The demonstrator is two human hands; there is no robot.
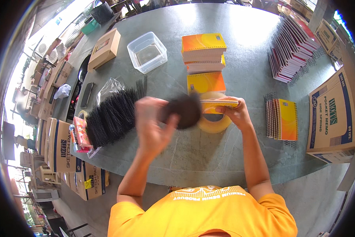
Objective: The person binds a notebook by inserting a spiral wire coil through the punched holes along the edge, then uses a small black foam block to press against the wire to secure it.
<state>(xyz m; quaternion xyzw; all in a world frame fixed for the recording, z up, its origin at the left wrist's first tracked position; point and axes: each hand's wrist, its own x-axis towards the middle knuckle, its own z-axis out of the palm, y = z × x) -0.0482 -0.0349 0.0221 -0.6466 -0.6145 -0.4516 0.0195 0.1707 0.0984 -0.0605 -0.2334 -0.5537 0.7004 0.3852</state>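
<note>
My right hand [237, 113] pinches a small yellow-covered notepad [221, 103], seen nearly edge-on. At the notepad's left end is a black round thing [182, 112], smeared by motion, so its kind does not show. The thumb and fingers of my left hand [153, 124] are curled about its left side; this hand is blurred too. Beneath the notepad, a wide roll of clear yellowish tape [214, 125] lies on the table. Just beyond are stacked notepads with orange-yellow covers [203, 42] and another such notepad [206, 82]. A heap of black plastic spiral coils [112, 116] lies left of my left hand.
A clear plastic tub [146, 53] and a brown cardboard box [104, 49] stand at the far left of the grey table [173, 160]. Spiral-bound yellow notepads [288, 119] and red-covered ones [292, 49] are stacked on the right, beside a large carton [330, 118].
</note>
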